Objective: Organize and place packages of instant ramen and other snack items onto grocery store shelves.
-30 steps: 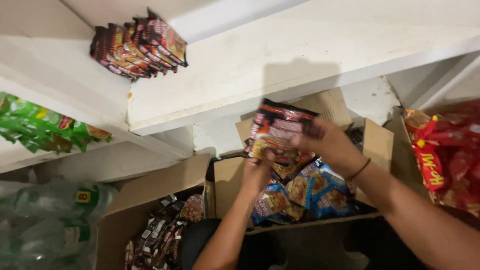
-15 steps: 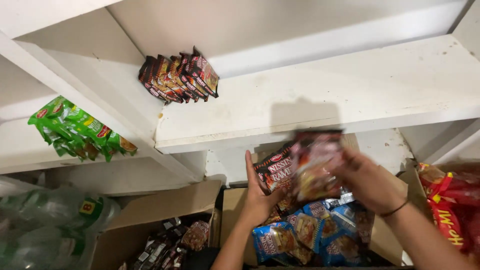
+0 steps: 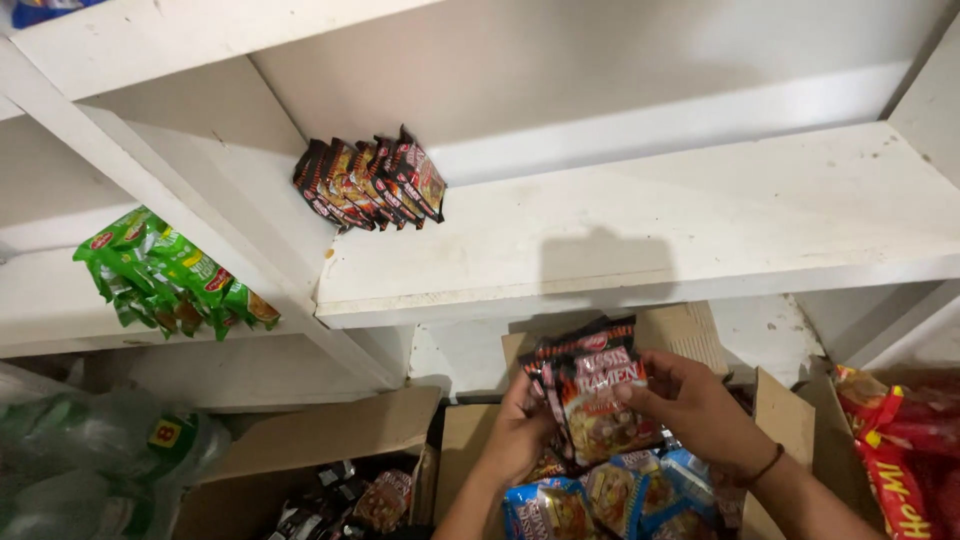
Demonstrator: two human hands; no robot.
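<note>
Both my hands hold a small stack of dark red-and-black noodle packets just below the front edge of a white shelf. My left hand grips the stack from the left and behind. My right hand, with a dark band on the wrist, pinches it from the right. A row of the same dark packets leans upright at the back left of that shelf. Under my hands is an open cardboard box with blue snack packets.
Green packets lie on the neighbouring shelf at left. A second open cardboard box with dark packets stands at lower left, beside plastic-wrapped bottles. Red packets sit at the right edge. A white divider separates the shelves.
The view has tilted up toward the shelf. My hands have squared the noodle packets into a stack and keep them above the box.
</note>
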